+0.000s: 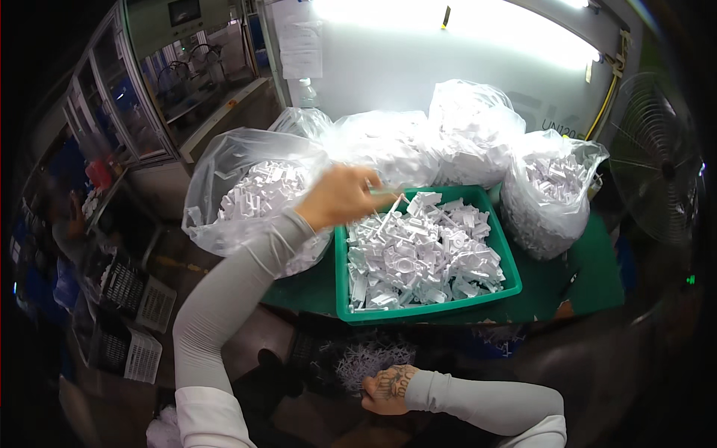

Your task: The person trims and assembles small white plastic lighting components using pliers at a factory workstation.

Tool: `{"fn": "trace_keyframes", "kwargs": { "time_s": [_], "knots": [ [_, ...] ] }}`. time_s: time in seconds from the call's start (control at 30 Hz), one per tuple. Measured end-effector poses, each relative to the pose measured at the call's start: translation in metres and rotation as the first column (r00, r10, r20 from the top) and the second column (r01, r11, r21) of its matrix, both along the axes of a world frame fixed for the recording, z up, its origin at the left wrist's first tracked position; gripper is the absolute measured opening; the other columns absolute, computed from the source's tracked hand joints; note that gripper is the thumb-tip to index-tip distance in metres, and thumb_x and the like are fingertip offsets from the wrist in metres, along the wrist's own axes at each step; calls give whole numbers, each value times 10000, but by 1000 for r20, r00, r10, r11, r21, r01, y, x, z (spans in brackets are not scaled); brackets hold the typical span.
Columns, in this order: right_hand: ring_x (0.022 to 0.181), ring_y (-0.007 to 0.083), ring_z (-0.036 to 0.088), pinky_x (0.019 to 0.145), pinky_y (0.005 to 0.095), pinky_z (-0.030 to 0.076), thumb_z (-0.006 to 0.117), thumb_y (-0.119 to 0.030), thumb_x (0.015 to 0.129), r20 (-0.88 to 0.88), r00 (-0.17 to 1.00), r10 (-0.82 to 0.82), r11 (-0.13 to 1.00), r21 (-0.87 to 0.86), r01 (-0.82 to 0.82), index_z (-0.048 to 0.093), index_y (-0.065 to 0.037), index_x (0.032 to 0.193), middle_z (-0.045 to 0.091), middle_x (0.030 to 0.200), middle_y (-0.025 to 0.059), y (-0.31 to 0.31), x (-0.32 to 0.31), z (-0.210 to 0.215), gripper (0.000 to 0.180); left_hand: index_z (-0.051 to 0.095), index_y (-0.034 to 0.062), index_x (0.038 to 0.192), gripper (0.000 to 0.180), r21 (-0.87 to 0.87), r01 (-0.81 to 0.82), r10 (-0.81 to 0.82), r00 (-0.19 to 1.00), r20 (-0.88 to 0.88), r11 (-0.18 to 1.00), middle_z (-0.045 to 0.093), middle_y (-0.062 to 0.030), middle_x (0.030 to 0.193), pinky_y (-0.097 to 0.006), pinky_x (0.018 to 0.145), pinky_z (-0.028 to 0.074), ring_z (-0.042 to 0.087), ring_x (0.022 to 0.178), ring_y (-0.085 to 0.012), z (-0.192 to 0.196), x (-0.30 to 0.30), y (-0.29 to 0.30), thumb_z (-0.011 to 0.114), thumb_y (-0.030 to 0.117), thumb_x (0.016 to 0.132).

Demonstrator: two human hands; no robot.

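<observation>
A green tray (429,314) heaped with white plastic parts (418,250) sits in front of me on the table. My left hand (343,198) is over the tray's far left corner. Motion smears its fingers, and a thin white piece shows close to the fingertips; whether it is gripped I cannot tell. Lower down, below the table's front edge, my right hand (390,388) is closed with its knuckles up. What it holds, if anything, is hidden. Just beyond it lies a pile of thin white plastic scraps (366,362).
Clear bags of white parts flank the tray: one at the left (258,187), one at the right (549,194), others behind. A fan (665,168) stands far right. Dark and pale crates (142,299) are at the left, where another person (71,224) is.
</observation>
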State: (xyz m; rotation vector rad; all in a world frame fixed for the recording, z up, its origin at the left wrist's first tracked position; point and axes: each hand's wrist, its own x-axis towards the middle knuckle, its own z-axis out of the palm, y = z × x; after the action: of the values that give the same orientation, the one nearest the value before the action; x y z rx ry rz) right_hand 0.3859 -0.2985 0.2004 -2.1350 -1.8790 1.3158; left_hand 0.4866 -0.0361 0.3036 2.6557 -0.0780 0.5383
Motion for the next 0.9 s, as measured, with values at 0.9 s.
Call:
{"fn": "trace_keyframes", "kwargs": {
  "time_s": [0.9],
  "knots": [
    [874, 365, 679, 797, 416, 517, 491, -345, 995, -422, 826, -375, 664, 499, 557, 554, 5, 1087, 672, 877, 205, 15, 15, 16, 367, 592, 22, 1038, 223, -730, 0, 271, 929, 254, 684, 723, -80, 839, -199, 644, 483, 645, 738, -76, -8, -100, -38, 746, 106, 901]
  ]
}}
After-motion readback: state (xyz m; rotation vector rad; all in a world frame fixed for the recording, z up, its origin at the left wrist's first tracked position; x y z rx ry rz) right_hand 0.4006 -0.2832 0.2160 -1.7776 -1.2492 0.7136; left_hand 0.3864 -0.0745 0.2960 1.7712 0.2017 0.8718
